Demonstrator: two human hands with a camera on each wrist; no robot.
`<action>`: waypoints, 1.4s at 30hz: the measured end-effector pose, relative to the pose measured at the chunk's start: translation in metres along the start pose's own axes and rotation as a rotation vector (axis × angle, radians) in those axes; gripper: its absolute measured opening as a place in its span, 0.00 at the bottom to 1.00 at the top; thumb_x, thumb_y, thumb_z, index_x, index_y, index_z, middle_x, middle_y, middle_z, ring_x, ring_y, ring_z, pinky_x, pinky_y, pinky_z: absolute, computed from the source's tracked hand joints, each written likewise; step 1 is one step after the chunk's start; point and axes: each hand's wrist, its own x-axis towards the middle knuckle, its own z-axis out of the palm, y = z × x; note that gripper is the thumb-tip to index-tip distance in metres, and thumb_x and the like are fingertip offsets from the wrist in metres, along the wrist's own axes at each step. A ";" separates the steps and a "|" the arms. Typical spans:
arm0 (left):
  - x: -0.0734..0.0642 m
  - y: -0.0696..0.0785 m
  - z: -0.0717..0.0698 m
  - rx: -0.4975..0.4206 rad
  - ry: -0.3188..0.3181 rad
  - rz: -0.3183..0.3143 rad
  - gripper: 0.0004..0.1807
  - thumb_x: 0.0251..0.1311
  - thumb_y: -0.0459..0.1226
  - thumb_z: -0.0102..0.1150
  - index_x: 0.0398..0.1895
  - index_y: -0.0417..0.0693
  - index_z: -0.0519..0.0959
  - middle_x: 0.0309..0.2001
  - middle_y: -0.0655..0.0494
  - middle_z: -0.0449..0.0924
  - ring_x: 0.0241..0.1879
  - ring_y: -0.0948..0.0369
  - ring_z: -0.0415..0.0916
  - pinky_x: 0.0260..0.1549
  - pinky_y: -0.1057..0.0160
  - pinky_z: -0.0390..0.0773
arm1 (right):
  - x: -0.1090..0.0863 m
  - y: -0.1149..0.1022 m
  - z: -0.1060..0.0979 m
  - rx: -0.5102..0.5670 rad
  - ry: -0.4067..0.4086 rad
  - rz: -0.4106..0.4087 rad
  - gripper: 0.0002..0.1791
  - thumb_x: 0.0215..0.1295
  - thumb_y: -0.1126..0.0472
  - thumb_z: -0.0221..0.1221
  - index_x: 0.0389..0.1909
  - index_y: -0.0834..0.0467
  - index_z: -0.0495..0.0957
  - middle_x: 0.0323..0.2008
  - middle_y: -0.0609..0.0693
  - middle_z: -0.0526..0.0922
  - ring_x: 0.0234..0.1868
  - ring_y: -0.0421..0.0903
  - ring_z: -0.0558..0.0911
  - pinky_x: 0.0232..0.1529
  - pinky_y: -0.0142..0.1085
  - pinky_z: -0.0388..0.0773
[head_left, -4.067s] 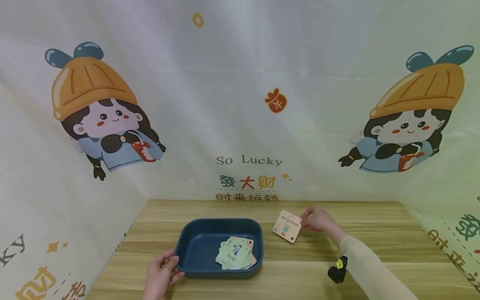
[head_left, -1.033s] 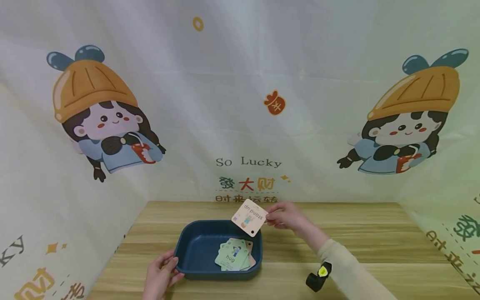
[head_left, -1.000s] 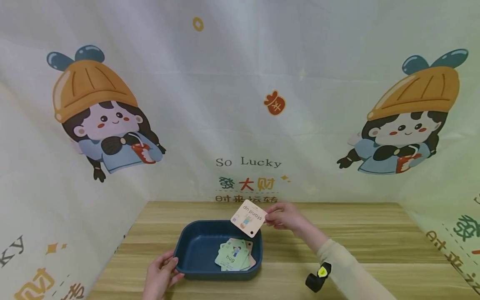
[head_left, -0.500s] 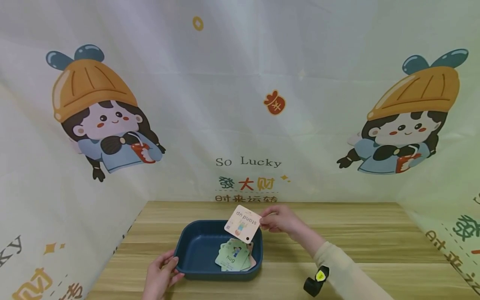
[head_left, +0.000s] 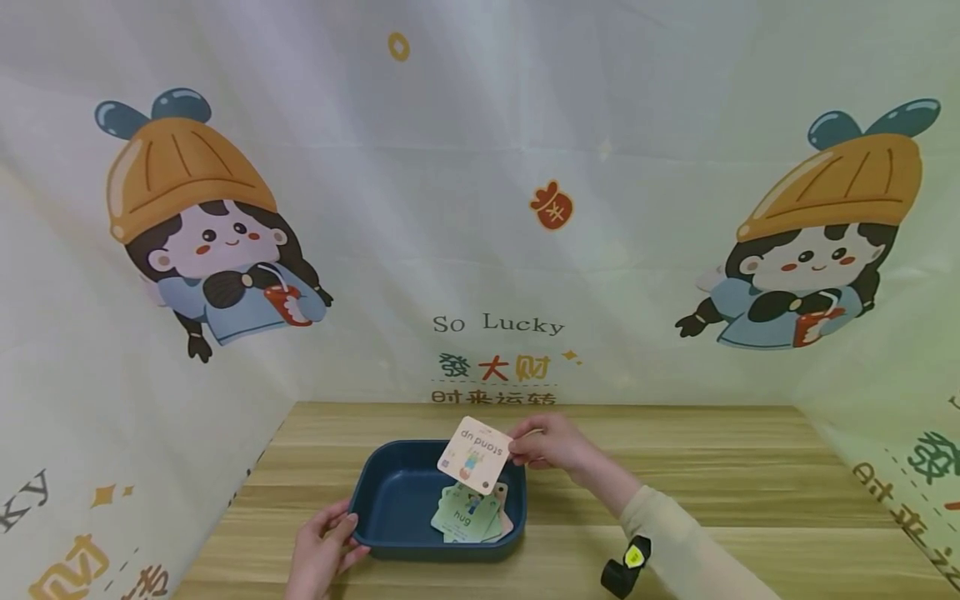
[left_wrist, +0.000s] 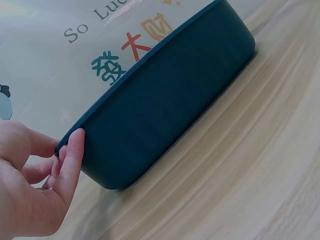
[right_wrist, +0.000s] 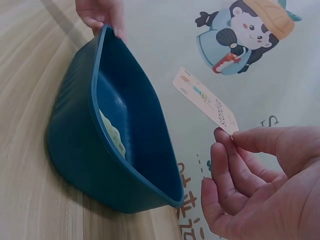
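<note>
My right hand pinches a pale pink "stand up" flash card by one corner, between thumb and fingertips. The card hangs above the right half of a dark blue rectangular bin. Inside that bin, at the right, lies a loose pile of flash cards, with a green "hug" card on top; the raised card covers part of the pile in the head view. My left hand grips the bin's left front corner, thumb and fingers on either side of the rim. In the right wrist view the pink card is clear of the rim.
The bin stands on a wood-grain table. A printed cloth with cartoon figures encloses the table at the back and both sides. A black strap with a yellow tag hangs at my right sleeve.
My right hand has lifted the "stand up" card from the table right of the bin and carried it left over the bin. Lately it moves slightly lower. My left hand stays put.
</note>
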 end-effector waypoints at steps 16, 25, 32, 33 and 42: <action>-0.022 0.026 0.009 0.050 0.000 -0.012 0.22 0.63 0.31 0.48 0.59 0.31 0.63 0.41 0.47 0.64 0.27 0.64 0.70 0.29 0.64 0.82 | -0.005 -0.003 0.000 0.035 -0.048 -0.022 0.21 0.59 0.59 0.59 0.52 0.63 0.73 0.48 0.58 0.78 0.45 0.50 0.79 0.49 0.48 0.76; 0.008 -0.007 -0.001 0.024 0.015 -0.014 0.22 0.61 0.33 0.51 0.58 0.37 0.66 0.44 0.46 0.63 0.28 0.62 0.72 0.31 0.60 0.83 | -0.005 -0.003 -0.001 0.030 -0.019 -0.018 0.23 0.58 0.59 0.61 0.54 0.61 0.71 0.53 0.58 0.74 0.49 0.49 0.77 0.48 0.47 0.77; 0.001 0.000 0.000 -0.002 -0.008 0.019 0.22 0.61 0.33 0.52 0.57 0.34 0.65 0.41 0.46 0.65 0.27 0.62 0.72 0.30 0.61 0.83 | -0.007 -0.002 -0.001 0.029 -0.014 -0.023 0.25 0.56 0.57 0.63 0.55 0.60 0.71 0.54 0.58 0.74 0.50 0.50 0.77 0.48 0.48 0.77; -0.002 0.003 0.001 0.002 -0.009 0.017 0.22 0.61 0.33 0.52 0.58 0.34 0.65 0.42 0.47 0.65 0.27 0.62 0.72 0.30 0.62 0.83 | -0.007 -0.002 -0.001 0.029 -0.013 -0.024 0.26 0.56 0.56 0.63 0.55 0.60 0.71 0.54 0.58 0.74 0.51 0.50 0.76 0.48 0.47 0.77; -0.025 0.027 0.012 0.141 -0.012 0.060 0.21 0.65 0.29 0.42 0.59 0.25 0.59 0.45 0.39 0.63 0.26 0.61 0.71 0.24 0.64 0.82 | -0.011 0.003 -0.003 -0.007 0.035 -0.046 0.26 0.54 0.56 0.64 0.54 0.58 0.72 0.53 0.57 0.75 0.50 0.50 0.76 0.43 0.44 0.78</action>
